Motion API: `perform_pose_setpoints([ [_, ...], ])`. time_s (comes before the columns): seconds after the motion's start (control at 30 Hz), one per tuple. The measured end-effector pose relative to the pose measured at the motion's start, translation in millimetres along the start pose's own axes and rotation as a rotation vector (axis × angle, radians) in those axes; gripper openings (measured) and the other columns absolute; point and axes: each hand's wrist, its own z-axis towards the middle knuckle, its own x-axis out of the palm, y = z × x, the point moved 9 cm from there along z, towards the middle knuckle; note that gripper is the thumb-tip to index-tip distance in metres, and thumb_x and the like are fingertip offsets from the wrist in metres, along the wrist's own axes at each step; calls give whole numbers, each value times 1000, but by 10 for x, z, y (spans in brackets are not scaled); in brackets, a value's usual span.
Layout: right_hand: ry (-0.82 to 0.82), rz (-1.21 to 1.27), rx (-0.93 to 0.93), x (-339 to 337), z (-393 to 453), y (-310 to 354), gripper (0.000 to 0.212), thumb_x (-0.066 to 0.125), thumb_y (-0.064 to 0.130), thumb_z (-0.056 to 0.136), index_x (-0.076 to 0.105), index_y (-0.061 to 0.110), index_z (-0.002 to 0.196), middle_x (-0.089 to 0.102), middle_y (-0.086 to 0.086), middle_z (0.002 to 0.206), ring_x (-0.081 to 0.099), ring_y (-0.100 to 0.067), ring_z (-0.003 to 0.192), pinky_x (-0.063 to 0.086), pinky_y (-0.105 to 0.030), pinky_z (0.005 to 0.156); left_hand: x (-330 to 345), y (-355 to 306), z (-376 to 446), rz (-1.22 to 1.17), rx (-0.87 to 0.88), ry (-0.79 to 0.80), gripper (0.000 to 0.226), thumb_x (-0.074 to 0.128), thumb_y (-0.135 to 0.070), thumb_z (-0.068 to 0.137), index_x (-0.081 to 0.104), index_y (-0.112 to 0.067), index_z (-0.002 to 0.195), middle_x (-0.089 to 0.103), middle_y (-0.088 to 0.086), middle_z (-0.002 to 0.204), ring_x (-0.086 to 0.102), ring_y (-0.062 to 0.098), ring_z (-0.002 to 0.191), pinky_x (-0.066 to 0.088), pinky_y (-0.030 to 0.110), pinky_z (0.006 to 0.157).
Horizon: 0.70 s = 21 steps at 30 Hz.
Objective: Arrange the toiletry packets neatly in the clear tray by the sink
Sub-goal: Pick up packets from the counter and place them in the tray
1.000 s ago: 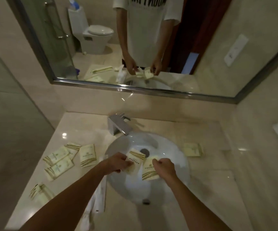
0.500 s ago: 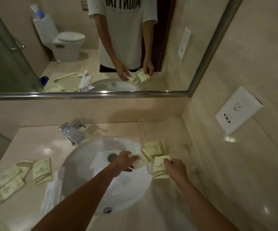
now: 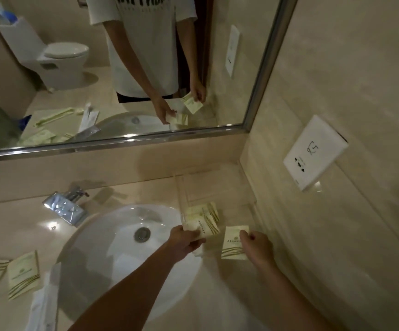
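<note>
two packets [image 3: 203,226] at tray edge [image 3: 181,199]

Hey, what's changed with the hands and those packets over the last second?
Both hands carried their packets from over the sink basin rightward to the clear tray. The left hand now lays its packet on the packets already in the tray; the right hand still pinches its packet just short of it. Nothing let go. The packets left of the sink and the faucet stayed put.
</note>
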Motion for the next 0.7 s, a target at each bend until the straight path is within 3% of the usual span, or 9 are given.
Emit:
perform_pose_setpoints([
  [0.1, -10, 16, 14, -11, 44, -32, 34, 53, 29, 91, 62, 3, 71, 60, -8, 69, 51, -20, 59, 34, -21, 45, -2, 85, 83, -5, -73, -182, 31, 61, 19, 79, 55, 16, 109, 62, 31, 99, 64, 33, 71, 55, 25, 43],
  [0.2, -18, 51, 24, -4, 89, -40, 37, 55, 29, 90, 65, -3, 74, 63, -10, 70, 54, -25, 65, 36, -24, 49, 16, 138, 161, -67, -123, -301, 27, 63, 20, 77, 58, 14, 103, 62, 26, 86, 63, 32, 67, 57, 29, 41],
  [0.37, -10, 73, 26, 31, 142, -15, 34, 55, 27, 90, 63, -1, 71, 63, -7, 68, 53, -14, 56, 36, -23, 44, 49, 157, 243, -131, -128, -357, 24, 63, 20, 78, 57, 14, 100, 60, 26, 96, 60, 29, 68, 56, 26, 39],
  [0.47, 6, 90, 13, 44, 142, -6, 32, 54, 25, 90, 54, 6, 65, 60, -3, 64, 52, -7, 53, 34, -14, 35, 68, 155, 299, -156, -106, -369, 24, 61, 18, 80, 55, 15, 103, 58, 22, 86, 58, 28, 67, 52, 23, 35],
  [0.57, -2, 92, 16, 50, 175, -33, 32, 55, 25, 89, 50, 7, 62, 60, -6, 64, 52, -10, 53, 36, -19, 40, 91, 183, 362, -195, -112, -388, 11, 59, 18, 82, 53, 9, 85, 56, 23, 93, 57, 26, 66, 51, 21, 34],
  [0.63, 7, 99, 26, 71, 195, -57, 31, 55, 26, 88, 51, 7, 63, 62, -6, 65, 54, -11, 54, 38, -22, 43, 81, 198, 383, -217, -120, -413, 15, 59, 18, 81, 51, 6, 83, 60, 19, 80, 58, 23, 60, 49, 19, 32],
  [0.7, 13, 99, 27, 90, 220, -72, 31, 55, 26, 88, 51, 7, 63, 64, -7, 68, 55, -12, 56, 38, -24, 45, 69, 213, 409, -285, -117, -452, 15, 58, 16, 83, 50, 4, 79, 63, 15, 49, 62, 20, 41, 46, 18, 30],
])
